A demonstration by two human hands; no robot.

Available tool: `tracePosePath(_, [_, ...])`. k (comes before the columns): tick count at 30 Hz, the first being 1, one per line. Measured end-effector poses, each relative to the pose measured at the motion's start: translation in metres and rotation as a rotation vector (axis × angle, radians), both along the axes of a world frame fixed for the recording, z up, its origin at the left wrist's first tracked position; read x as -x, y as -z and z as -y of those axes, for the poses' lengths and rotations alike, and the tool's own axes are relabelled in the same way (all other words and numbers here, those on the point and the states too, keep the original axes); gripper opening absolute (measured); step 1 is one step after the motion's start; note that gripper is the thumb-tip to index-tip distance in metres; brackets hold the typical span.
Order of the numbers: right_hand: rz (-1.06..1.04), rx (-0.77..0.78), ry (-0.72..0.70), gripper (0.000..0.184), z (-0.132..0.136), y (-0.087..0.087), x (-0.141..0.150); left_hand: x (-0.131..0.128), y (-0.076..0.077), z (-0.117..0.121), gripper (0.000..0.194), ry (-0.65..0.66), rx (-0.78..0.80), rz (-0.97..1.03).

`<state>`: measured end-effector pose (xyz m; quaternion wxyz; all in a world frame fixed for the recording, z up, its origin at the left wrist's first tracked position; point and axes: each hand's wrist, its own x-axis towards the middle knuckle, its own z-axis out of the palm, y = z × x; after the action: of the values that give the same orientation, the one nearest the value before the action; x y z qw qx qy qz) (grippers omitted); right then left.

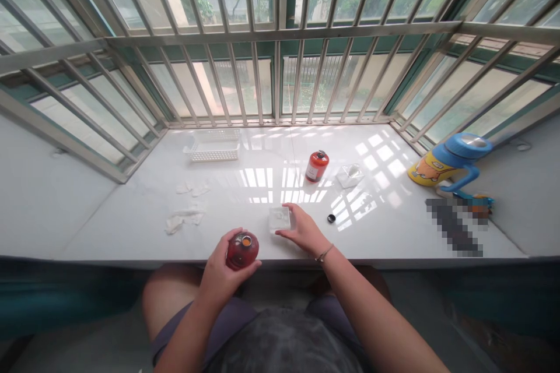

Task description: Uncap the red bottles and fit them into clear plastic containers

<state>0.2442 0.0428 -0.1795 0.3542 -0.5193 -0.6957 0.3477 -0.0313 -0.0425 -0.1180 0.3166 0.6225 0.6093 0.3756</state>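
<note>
At the table's front edge, my left hand is wrapped round a dark red bottle whose round mouth is uncapped and faces up. My right hand has its thumb and fingers on the sides of a small clear square container on the tabletop. Its contents are too faint to make out. To the right of that hand lies a small black cap. Farther back stands a second red bottle with a pale label and a dark top, beside another clear square container.
A white perforated basket sits at the back left, with crumpled white tissues nearer on the left. On the right stand a blue and yellow flask and a blurred dark item. Metal window bars border the white table.
</note>
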Motion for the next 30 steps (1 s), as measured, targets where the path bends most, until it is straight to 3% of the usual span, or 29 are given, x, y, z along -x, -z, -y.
tracePosePath(6, [-0.042,-0.009,-0.030,0.072,0.023,-0.011,-0.009,0.008,0.007,-0.009,0.069,0.115,-0.146,-0.112])
tracePosePath(14, [0.002,-0.049,-0.099,0.071,0.056,-0.049,-0.022,0.001,0.007,-0.014,0.088,0.171,-0.186,-0.246])
tracePosePath(17, [0.029,-0.065,-0.091,0.071,0.062,-0.058,-0.024,-0.003,0.007,-0.014,0.086,0.195,-0.243,-0.311])
tracePosePath(22, [0.071,-0.109,-0.117,0.073,0.068,-0.064,-0.025,-0.009,0.004,-0.015,0.090,0.253,-0.348,-0.383])
tracePosePath(30, [0.112,-0.154,-0.161,0.077,0.072,-0.070,-0.024,-0.016,-0.002,-0.017,0.091,0.338,-0.356,-0.426])
